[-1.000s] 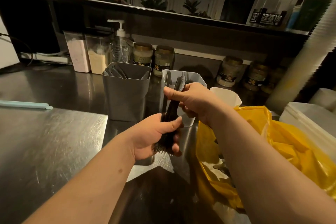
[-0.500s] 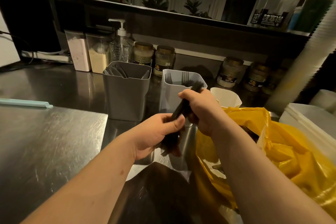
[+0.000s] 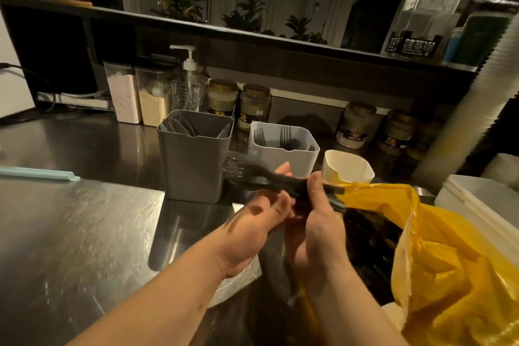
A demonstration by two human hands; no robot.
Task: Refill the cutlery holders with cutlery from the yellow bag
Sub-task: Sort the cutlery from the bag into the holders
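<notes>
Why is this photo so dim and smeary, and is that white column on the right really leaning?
Head view: dim indoor light, with streaky glare on the steel counter; in the same head view the black forks look motion-blurred at the tines; at the head view's right edge the wide-angle lens likely bends and smears the white cup stack.

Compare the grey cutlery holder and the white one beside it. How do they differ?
Colour: the grey holder is dark, the white holder pale.
Contents: the grey holder holds flat dark pieces, type unclear; the white holder holds forks, tines up.
Place: the grey holder stands left and nearer the camera; the white holder stands right, slightly further back.
Shared: both are square, open-topped and upright on the steel counter.
</notes>
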